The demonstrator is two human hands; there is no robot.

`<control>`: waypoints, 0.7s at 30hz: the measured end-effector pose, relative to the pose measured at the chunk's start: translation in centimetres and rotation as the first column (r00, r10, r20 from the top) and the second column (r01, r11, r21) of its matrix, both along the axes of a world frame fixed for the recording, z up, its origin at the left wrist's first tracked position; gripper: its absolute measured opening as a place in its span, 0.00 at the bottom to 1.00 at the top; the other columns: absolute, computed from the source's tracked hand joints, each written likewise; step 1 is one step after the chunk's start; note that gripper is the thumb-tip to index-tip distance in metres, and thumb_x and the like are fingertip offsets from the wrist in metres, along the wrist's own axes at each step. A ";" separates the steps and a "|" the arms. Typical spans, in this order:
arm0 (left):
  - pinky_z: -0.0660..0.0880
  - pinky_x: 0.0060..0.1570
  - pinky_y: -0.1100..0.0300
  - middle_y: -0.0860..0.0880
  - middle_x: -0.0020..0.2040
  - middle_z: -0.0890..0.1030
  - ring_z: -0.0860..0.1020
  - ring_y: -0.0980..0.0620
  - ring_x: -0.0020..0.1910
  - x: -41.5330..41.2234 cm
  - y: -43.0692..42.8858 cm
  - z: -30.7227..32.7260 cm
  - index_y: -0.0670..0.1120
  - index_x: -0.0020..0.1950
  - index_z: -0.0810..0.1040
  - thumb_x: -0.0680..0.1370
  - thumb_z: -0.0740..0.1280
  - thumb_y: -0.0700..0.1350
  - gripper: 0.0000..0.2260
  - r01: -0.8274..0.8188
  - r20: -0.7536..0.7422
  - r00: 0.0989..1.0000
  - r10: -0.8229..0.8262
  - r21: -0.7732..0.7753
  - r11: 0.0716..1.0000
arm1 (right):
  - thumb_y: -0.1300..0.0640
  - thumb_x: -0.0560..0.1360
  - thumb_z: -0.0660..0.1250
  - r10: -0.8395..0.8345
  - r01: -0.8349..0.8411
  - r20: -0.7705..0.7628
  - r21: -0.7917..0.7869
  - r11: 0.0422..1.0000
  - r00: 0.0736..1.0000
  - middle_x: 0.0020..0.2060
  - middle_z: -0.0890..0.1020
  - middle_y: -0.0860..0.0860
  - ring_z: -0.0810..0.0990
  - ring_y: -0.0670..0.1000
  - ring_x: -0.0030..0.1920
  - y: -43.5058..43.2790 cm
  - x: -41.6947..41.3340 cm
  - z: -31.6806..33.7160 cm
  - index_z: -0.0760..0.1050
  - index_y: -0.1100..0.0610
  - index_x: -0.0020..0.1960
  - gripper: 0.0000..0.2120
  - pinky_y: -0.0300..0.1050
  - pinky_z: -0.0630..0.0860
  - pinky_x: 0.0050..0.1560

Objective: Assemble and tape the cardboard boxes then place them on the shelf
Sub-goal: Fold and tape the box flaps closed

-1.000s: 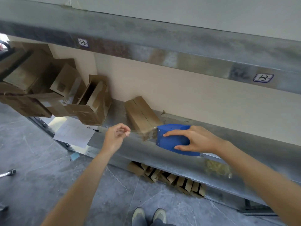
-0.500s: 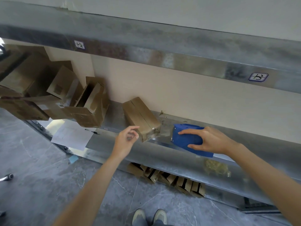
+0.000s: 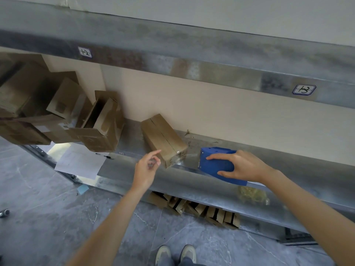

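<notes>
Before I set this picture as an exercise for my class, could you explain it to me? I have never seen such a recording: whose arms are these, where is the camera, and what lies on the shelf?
There is no machine here. A person wears one wide-angle camera on the head, so you look down at their own bare arms and shoes. They stand at a metal shelf. On it lies a closed cardboard box, with open boxes and a sheet of paper further left. The right hand grips a blue tape dispenser just right of that box, fingers on top, thumb on the near side. The left hand hovers beside the closed box's near end, loosely curled, apparently holding nothing. Beneath the shelf lies folded cardboard.
</notes>
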State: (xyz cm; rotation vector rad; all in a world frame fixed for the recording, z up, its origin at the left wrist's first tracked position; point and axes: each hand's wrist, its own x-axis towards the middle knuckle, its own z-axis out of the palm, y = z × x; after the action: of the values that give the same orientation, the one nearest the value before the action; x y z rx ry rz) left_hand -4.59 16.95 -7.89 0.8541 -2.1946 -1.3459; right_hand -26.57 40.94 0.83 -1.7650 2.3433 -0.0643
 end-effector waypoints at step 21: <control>0.74 0.49 0.70 0.50 0.45 0.79 0.78 0.56 0.44 -1.8 0.8 -2.0 0.44 0.58 0.81 0.70 0.73 0.29 0.19 -0.087 -0.145 0.987 0.063 -0.163 0.983 | 0.42 0.77 0.65 -0.038 0.038 0.006 0.032 0.999 0.999 0.23 0.70 0.49 0.66 0.48 0.24 -0.7 -0.9 -0.6 0.61 0.30 0.71 0.25 0.36 0.61 0.27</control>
State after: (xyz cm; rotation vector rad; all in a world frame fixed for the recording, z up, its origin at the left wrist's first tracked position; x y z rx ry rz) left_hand -6.44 17.75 -9.94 0.7490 -2.1116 -1.1306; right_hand -27.44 40.28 0.25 -1.7028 2.3599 -0.0387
